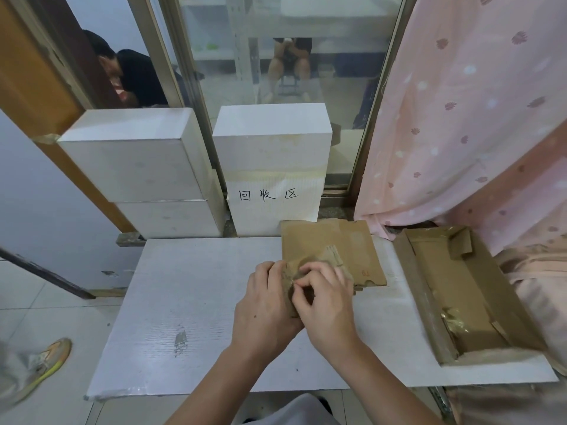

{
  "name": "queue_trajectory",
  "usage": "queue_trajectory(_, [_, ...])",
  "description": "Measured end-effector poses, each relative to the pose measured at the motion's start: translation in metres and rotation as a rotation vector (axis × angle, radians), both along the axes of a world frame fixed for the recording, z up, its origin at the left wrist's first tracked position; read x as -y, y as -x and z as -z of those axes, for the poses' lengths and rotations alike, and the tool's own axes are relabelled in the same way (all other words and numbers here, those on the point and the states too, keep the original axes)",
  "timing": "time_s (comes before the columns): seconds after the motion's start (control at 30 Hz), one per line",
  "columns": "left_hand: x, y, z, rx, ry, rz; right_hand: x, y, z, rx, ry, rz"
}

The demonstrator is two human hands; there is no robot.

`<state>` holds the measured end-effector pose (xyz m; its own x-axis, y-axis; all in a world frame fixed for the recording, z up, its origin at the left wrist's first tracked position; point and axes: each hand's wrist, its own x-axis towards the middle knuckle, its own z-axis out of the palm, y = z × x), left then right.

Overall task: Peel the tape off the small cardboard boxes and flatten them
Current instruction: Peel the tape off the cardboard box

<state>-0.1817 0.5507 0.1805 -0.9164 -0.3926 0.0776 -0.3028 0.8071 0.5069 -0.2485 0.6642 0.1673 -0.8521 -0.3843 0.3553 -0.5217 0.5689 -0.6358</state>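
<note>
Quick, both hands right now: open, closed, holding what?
Left hand: gripping the small cardboard box.
Right hand: fingers pinching at the same box; tape not discernible.

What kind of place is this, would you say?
Probably a makeshift recycling workstation indoors: a handwritten sign on a white block, a flattened cardboard sheet, and an open cardboard tray on a low white table.

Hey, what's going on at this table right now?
A person is working on a small cardboard box, gripping it with the left hand while the right hand picks at it. A flattened cardboard piece lies just behind the hands on the white table, and an open cardboard tray sits to the right.
</note>
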Motion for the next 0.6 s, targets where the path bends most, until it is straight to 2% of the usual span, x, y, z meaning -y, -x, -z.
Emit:
queue_trajectory(0.2, [0.003,0.0,0.001,0.002,-0.038,0.018,-0.005,0.006,0.001,0.024,0.133,-0.018])
queue_trajectory(0.37, [0.012,0.002,0.008,0.03,-0.023,-0.018,-0.003,0.009,0.003,0.067,0.125,-0.173])
queue_trajectory(0.6, [0.017,0.005,0.007,0.029,-0.019,-0.041,0.002,0.013,0.009,0.172,0.094,-0.139])
